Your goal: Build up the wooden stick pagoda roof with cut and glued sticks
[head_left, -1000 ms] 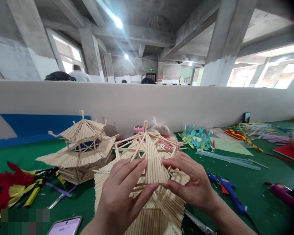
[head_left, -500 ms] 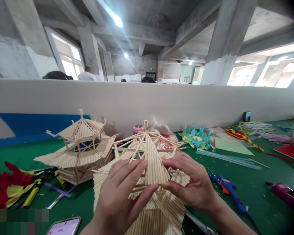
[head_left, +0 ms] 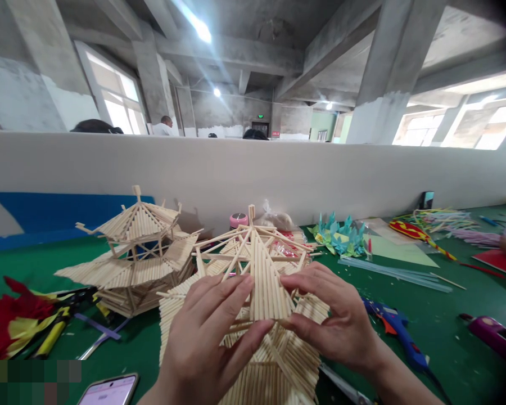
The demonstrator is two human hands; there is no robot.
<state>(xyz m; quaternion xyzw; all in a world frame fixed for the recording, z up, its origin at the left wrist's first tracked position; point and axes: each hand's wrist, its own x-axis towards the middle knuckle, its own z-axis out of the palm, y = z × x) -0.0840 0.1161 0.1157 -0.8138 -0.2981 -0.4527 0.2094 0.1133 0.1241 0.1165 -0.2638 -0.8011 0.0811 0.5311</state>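
Observation:
In front of me stands a model pavilion (head_left: 278, 371) built of thin wooden sticks, its top roof mostly an open frame. One wedge-shaped roof panel (head_left: 265, 284) of sticks laid side by side fills the section facing me. My left hand (head_left: 213, 332) grips the panel's left side, thumb at the lower edge and fingers on top. On the right edge and lower corner, my right hand (head_left: 333, 315) pinches the same panel between thumb and fingers. The fingers partly cover the roof frame behind. A second stick pavilion (head_left: 139, 253) with covered roofs stands to the left.
A blue glue gun (head_left: 398, 332) lies right of my right hand, near scissors (head_left: 346, 385). A phone (head_left: 109, 389), yellow-handled pliers (head_left: 54, 332) and red cloth (head_left: 8, 315) lie left. Behind are a teal paper craft (head_left: 337, 236), clear glue sticks (head_left: 392, 273) and a white partition (head_left: 219, 174).
Both hands keep the same hold on the roof panel, with barely any movement. The view has shifted very slightly. A person beyond the partition has moved a little to the right.

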